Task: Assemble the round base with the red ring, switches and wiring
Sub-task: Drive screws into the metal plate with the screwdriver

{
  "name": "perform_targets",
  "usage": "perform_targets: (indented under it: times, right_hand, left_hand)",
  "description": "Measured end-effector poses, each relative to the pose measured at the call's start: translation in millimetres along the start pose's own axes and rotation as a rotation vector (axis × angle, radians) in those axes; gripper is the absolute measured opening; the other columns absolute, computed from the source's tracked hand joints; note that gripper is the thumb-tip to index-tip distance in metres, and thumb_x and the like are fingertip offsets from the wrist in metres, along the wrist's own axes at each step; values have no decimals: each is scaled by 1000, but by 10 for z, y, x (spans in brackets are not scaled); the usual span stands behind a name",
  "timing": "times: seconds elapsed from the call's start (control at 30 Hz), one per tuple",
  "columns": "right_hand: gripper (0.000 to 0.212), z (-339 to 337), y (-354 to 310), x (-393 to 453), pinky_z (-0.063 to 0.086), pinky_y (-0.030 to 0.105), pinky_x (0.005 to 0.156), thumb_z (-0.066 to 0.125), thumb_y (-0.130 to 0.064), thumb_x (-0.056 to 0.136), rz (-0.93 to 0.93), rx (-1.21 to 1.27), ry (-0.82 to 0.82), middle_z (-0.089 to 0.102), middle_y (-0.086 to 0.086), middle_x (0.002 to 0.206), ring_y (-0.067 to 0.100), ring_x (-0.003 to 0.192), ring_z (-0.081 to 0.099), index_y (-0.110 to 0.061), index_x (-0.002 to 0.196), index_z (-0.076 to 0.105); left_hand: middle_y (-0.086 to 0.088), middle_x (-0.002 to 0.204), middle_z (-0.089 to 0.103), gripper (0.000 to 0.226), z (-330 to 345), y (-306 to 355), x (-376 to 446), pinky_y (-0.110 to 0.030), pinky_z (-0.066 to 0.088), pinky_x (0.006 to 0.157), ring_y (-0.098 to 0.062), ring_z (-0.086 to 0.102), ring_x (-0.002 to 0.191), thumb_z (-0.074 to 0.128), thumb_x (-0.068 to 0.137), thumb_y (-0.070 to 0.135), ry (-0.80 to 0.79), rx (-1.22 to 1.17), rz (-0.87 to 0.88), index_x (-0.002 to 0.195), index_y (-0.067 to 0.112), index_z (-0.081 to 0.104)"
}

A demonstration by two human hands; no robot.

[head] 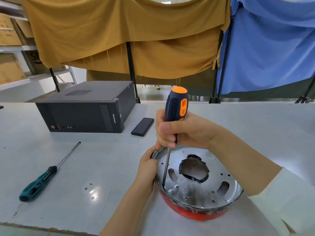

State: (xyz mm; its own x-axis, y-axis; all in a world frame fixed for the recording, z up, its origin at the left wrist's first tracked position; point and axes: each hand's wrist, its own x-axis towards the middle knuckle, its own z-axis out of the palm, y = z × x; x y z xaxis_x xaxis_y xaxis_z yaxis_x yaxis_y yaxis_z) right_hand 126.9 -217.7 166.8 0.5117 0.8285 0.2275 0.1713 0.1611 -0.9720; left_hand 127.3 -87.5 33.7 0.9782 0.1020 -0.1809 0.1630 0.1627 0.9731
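You're driving a screw at the base's [196, 188] left rim on the desk [102, 159], right hand [180, 132] gripping the screwdriver [176, 108], left hand [148, 166] clasping the rim; next, keep the tip seated.

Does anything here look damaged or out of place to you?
Yes. The big central hole in the round metal plate has a ragged, uneven black lining instead of a clean edge, and the plate is scratched near its front. A loose dark cover panel lies beside the computer case.
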Motion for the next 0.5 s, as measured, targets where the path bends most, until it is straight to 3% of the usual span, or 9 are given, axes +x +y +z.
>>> perform_targets:
  times: [0.13,0.23,0.37,0.43,0.5]
  right_hand:
    - [32,114,44,70,43,28,56,50,-11,90,-28,9,160,33,-3,49,12,43,32,-15,59,40]
    - [35,284,136,78,41,27,53,57,-18,87,-108,-24,452,29,-4,47,12,41,28,-18,56,40]
    - [46,465,269,103,38,18,46,62,-22,89,-175,-114,884,35,-13,41,4,36,37,-28,47,45]
    - [44,444,270,119,45,20,45,63,-24,88,-146,-175,902,39,-12,40,4,36,39,-27,47,48]
    - [36,343,201,118,55,26,58,65,-22,88,-105,-250,772,50,-4,46,10,44,46,-22,54,52]
  left_hand:
    - [-12,100,73,69,-2,-18,13,-36,58,62,-30,71,82,28,71,-20,24,7,12,114,18,67]
    - [-18,102,71,68,14,-27,4,-28,51,52,-29,68,76,27,70,-21,49,-11,35,113,13,67]
    - [-29,106,66,60,47,-28,-22,-23,48,49,-27,63,71,27,72,-22,72,-30,52,112,1,64]
    - [-28,107,66,60,43,-25,-22,-23,49,49,-26,65,70,28,73,-22,74,-25,42,114,3,64]
    - [-20,107,69,66,21,-40,7,-28,55,58,-28,69,84,29,72,-22,65,-12,23,117,10,65]
